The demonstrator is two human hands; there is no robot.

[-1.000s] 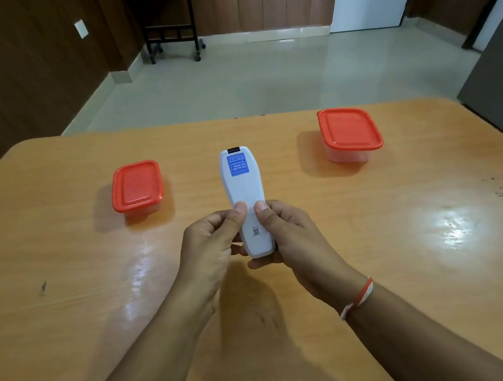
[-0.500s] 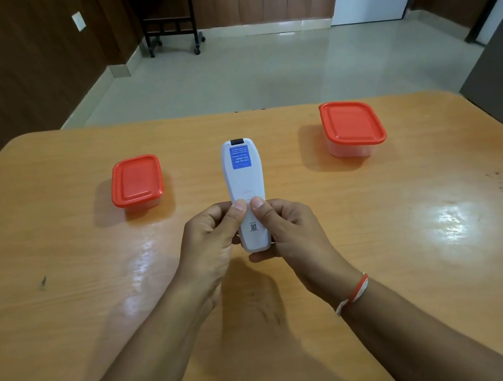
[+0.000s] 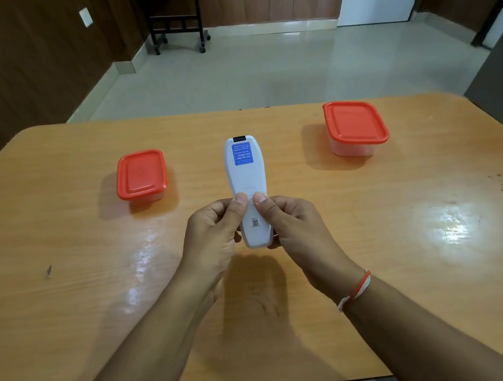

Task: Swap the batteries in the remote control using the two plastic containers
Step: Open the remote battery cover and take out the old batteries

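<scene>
Both hands, left hand [image 3: 214, 233] and right hand [image 3: 293, 226], hold the white remote [image 3: 246, 187] back-side up above the table [image 3: 59, 247], between two closed containers. Thumbs should press evenly and slide the cover toward the body.

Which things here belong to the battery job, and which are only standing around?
Belong to the job:
remote control, held in both hands
left container, lid on
right container, lid on

Only standing around:
wheeled black stand
wall switch
</scene>
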